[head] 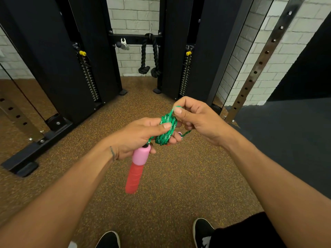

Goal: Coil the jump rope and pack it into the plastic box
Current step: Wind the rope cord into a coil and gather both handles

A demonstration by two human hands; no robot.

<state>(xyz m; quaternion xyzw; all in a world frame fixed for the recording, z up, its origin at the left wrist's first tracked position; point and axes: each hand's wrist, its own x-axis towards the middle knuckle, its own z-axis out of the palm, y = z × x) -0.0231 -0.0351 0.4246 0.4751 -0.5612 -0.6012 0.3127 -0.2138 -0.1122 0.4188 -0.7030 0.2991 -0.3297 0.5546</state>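
behind hands [141, 135], hanging black rope attachment [149, 56]

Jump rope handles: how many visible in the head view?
1 in plain view: the pink-and-red handle hangs below the left hand, which grips the green coil. A pink bit behind the coil may be the second, mostly hidden.

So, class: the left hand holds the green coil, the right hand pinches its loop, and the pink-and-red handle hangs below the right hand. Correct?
No: in the head view the handle hangs below the left hand, not the right hand. The rest stands.
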